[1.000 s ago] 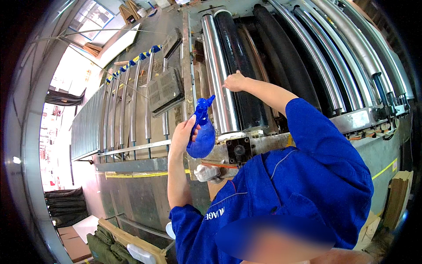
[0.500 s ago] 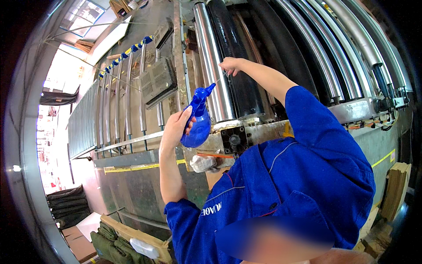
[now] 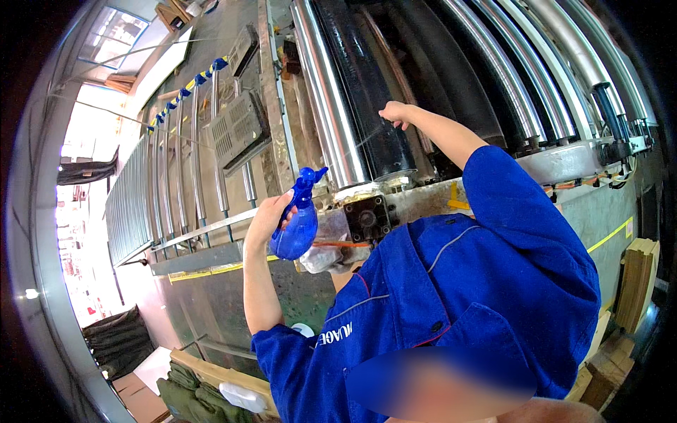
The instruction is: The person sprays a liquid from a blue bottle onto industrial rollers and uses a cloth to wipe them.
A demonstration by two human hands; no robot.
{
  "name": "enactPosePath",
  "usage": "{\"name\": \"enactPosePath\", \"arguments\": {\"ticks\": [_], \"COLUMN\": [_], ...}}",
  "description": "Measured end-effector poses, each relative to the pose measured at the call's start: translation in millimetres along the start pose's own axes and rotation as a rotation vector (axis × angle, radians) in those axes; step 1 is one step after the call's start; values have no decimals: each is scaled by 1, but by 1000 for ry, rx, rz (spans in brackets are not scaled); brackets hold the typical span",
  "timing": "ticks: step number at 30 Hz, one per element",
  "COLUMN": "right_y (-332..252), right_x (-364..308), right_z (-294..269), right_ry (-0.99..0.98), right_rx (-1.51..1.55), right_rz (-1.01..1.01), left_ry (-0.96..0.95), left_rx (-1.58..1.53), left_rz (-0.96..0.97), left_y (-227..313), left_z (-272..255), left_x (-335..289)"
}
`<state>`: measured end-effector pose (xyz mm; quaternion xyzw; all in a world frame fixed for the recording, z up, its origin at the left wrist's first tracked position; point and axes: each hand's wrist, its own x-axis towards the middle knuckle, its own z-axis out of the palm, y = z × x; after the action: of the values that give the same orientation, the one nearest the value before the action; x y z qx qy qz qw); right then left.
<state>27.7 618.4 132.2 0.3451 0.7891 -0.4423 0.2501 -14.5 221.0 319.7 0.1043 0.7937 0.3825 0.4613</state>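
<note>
A translucent blue spray bottle [image 3: 296,231] is in my left hand [image 3: 265,220], with the fingers wrapped round its neck below the spray head. The bottle leans, and its nozzle points toward the near end of a shiny steel roller [image 3: 330,99]. My right hand [image 3: 396,115] reaches out over the black roller [image 3: 367,92] beside it, fingers curled together. Whether it touches the black surface I cannot tell, and anything between those fingers is too small to make out.
A dark square bearing block [image 3: 368,219] sits at the rollers' near end, with a crumpled white cloth [image 3: 321,259] beside it. More steel rollers [image 3: 504,67] run to the right. A grey vented box [image 3: 238,132] stands on the left, near a row of thinner rollers [image 3: 197,151].
My left hand has drawn the spray bottle down and back toward me, away from the steel roller. My right hand has moved right, from the steel roller's edge to over the black roller.
</note>
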Motion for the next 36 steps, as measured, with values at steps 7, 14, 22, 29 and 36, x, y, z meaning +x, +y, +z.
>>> {"name": "enactPosePath", "arguments": {"ticks": [7, 14, 22, 29, 36], "right_y": [41, 75, 25, -116, -72], "right_x": [9, -1, -74, -230, -106], "right_z": [-3, 25, -17, -116, -46], "right_ry": [42, 39, 150, 285, 325], "right_rx": [76, 209, 290, 718, -799], "right_rz": [44, 71, -242, -1014, -888], "left_ry": [127, 230, 187, 172, 782], "left_rx": [-158, -286, -403, -871, -917], "left_rz": [26, 218, 397, 725, 673], "left_y": [2, 43, 96, 21, -144], "left_z": [-17, -31, -69, -99, -34], "left_x": [13, 13, -1, -82, -166]}}
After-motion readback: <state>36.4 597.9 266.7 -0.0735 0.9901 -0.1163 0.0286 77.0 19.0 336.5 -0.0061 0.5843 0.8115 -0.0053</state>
